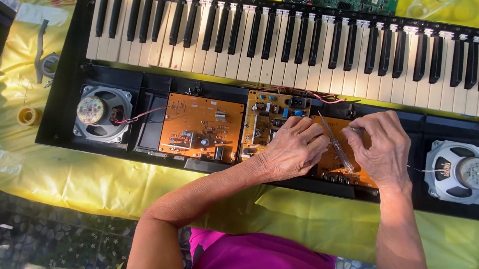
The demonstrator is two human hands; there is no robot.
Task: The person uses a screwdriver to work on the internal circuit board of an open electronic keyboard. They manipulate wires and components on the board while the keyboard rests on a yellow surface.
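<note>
Screwdriver (334, 143): clear handle, long axis running up-left from handle to tip, lying over the orange circuit board (335, 160). Left hand (290, 147) closed around its shaft; right hand (378, 147) just beside, fingers curled, grip unclear.

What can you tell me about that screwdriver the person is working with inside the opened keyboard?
The screwdriver is slim, with a thin metal shaft and a clear, see-through handle. It stands tilted, tip up towards the keys, handle down near the person. It lies between the two hands: the left hand rests beside it, the right hand on its other side, over an orange circuit board. Which fingers grip it is hard to tell.
</note>
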